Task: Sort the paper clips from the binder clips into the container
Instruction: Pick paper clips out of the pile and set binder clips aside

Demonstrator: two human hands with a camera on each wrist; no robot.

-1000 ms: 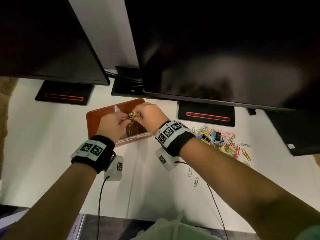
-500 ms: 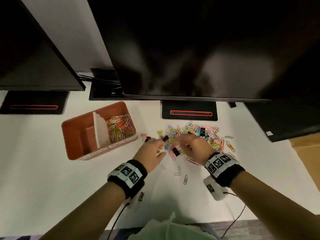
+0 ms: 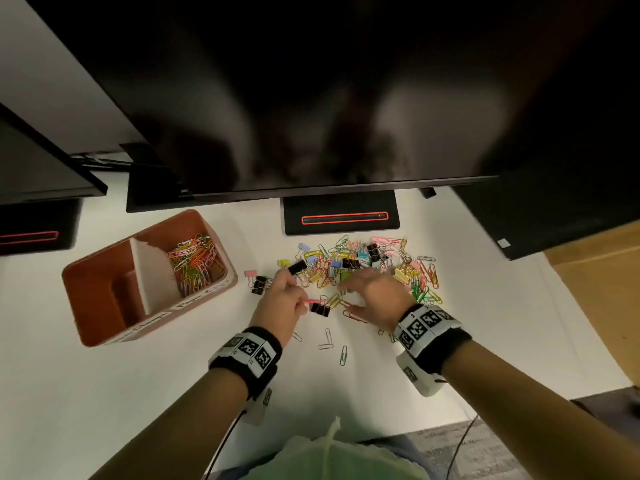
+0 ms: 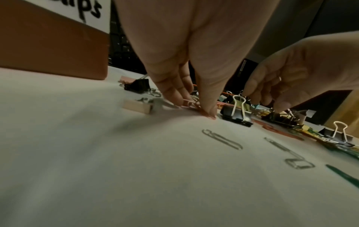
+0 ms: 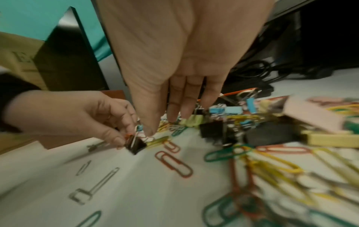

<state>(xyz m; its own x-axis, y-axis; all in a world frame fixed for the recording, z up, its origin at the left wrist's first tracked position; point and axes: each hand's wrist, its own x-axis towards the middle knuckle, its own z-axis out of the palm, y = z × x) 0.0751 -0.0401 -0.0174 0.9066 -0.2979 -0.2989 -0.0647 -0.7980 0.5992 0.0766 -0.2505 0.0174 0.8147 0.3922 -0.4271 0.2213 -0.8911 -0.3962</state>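
An orange-brown container [image 3: 104, 289] stands at the left; its right compartment holds coloured paper clips [image 3: 194, 261], and the other compartments look bare. A mixed pile of paper clips and binder clips [image 3: 363, 265] lies right of it. My left hand [image 3: 298, 303] pinches a pink-red paper clip [image 3: 310, 301] low on the table beside a black binder clip [image 3: 320, 309] [image 4: 236, 113]. My right hand [image 3: 348, 298] [image 5: 162, 125] hovers open, its straight fingertips touching clips at the pile's near edge. A red paper clip [image 5: 173, 164] lies under the palm.
Dark monitors overhang the desk's back, with a black stand [image 3: 341, 216] just behind the pile. Loose silver paper clips [image 3: 325, 341] lie near my wrists. Two binder clips [image 3: 258, 280] sit between container and pile. The desk's near edge is by my body.
A second ago both hands were together over the container's paper clip compartment. They moved right to the pile, and the left hand now pinches a pink-red paper clip.
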